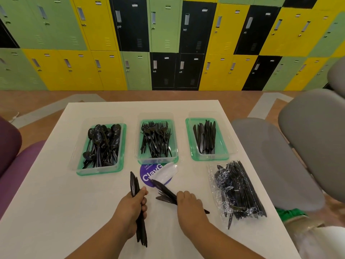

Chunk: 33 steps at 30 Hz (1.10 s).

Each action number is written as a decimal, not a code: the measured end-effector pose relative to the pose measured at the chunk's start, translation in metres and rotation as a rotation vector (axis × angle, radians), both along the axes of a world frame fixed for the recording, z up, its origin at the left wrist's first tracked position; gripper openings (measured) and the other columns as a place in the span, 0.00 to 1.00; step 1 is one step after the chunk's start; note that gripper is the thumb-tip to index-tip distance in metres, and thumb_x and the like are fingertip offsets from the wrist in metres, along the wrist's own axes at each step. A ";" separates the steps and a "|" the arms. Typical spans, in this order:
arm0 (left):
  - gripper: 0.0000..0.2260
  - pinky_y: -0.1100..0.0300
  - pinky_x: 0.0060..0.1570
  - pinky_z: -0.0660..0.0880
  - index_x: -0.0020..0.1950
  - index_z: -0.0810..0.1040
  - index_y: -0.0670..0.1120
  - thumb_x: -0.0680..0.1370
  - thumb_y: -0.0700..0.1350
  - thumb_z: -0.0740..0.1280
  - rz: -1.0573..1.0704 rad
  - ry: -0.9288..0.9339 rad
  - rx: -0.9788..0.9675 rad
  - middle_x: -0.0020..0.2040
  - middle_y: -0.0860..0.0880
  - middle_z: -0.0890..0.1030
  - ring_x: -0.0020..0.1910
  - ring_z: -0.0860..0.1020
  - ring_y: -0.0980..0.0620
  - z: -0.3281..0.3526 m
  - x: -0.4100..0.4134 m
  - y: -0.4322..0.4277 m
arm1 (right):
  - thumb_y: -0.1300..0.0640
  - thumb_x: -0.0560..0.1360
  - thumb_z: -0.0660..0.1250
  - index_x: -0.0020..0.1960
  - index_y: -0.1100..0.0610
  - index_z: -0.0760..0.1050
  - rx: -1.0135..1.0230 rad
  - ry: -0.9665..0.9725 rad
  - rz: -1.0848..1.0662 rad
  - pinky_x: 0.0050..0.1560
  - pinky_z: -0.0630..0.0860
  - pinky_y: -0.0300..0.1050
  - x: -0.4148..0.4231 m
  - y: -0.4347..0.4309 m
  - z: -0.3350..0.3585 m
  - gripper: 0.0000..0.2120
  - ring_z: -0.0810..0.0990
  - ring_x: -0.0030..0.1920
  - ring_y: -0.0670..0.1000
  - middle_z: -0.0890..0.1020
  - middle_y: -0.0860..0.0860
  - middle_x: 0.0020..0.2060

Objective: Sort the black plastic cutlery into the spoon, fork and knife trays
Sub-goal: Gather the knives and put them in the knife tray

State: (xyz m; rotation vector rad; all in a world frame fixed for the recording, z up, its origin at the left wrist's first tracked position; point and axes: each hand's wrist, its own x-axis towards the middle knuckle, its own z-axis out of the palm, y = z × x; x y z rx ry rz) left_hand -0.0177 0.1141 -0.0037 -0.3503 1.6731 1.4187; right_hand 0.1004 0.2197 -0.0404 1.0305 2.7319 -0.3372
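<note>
Holding a bundle of knives (pixel 134 186) upright in the left hand (pixel 128 208), blades up and handles trailing below the fist, the person appears to be gathering like pieces into one closed grip so they can go to a tray together. The right hand (pixel 188 204) presses down on a second, fanned bunch of cutlery (pixel 165 191) lying on the tabletop (pixel 56 212); its fingers are curled over the handles, and whether they clasp the pieces or merely pin them I cannot tell. The blades of that bunch point toward a purple round sticker (pixel 147 174) and a scrap of clear wrapper (pixel 167 172) just beyond.

Across the far side stand three clear trays on green lids: the spoon tray (pixel 82 165) at left, the fork tray (pixel 174 146) in the middle, the knife tray (pixel 188 139) at right, each already well stocked. To the right of the hands lies an unsorted pack of cutlery (pixel 237 191) in torn plastic film, so much remains. The knife tray sits well apart from the left hand, so that bundle probably has to cross over the right arm's side.
</note>
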 end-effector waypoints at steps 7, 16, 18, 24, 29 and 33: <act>0.12 0.63 0.24 0.59 0.47 0.74 0.44 0.72 0.48 0.74 0.012 -0.077 0.156 0.30 0.50 0.65 0.25 0.59 0.55 0.001 0.004 0.005 | 0.58 0.80 0.58 0.60 0.58 0.68 -0.442 0.322 -0.214 0.50 0.73 0.44 -0.015 -0.003 0.030 0.10 0.77 0.53 0.53 0.76 0.55 0.55; 0.15 0.50 0.60 0.74 0.57 0.80 0.45 0.76 0.53 0.67 -0.020 -0.057 0.274 0.51 0.43 0.85 0.54 0.81 0.46 0.023 0.008 0.041 | 0.62 0.78 0.57 0.62 0.62 0.70 -0.587 0.498 -0.112 0.54 0.75 0.46 -0.048 -0.019 0.071 0.14 0.79 0.54 0.57 0.77 0.58 0.54; 0.16 0.49 0.62 0.73 0.58 0.79 0.42 0.77 0.52 0.65 0.011 -0.093 0.286 0.53 0.41 0.84 0.56 0.80 0.45 0.027 0.006 0.046 | 0.61 0.77 0.56 0.64 0.58 0.71 -0.584 0.495 -0.126 0.57 0.77 0.50 -0.053 -0.018 0.073 0.16 0.78 0.53 0.53 0.75 0.54 0.54; 0.14 0.59 0.49 0.75 0.51 0.78 0.38 0.82 0.45 0.57 0.137 -0.243 0.409 0.50 0.42 0.81 0.48 0.79 0.49 0.039 0.008 0.049 | 0.60 0.80 0.54 0.69 0.55 0.68 -0.494 0.494 -0.136 0.54 0.69 0.30 -0.050 -0.012 0.069 0.18 0.71 0.51 0.45 0.68 0.53 0.62; 0.09 0.60 0.31 0.79 0.58 0.73 0.37 0.81 0.39 0.57 0.286 -0.082 0.392 0.45 0.39 0.81 0.39 0.82 0.46 0.033 0.003 0.049 | 0.48 0.79 0.51 0.71 0.44 0.67 -0.171 0.440 0.082 0.63 0.63 0.47 -0.040 -0.009 0.072 0.21 0.64 0.63 0.50 0.69 0.45 0.64; 0.05 0.58 0.32 0.73 0.47 0.71 0.46 0.82 0.44 0.59 0.363 0.129 0.368 0.34 0.45 0.73 0.30 0.73 0.51 0.043 -0.009 0.055 | 0.38 0.74 0.47 0.64 0.42 0.71 -0.254 0.685 -0.083 0.58 0.65 0.44 -0.032 -0.015 0.070 0.24 0.67 0.60 0.46 0.71 0.43 0.59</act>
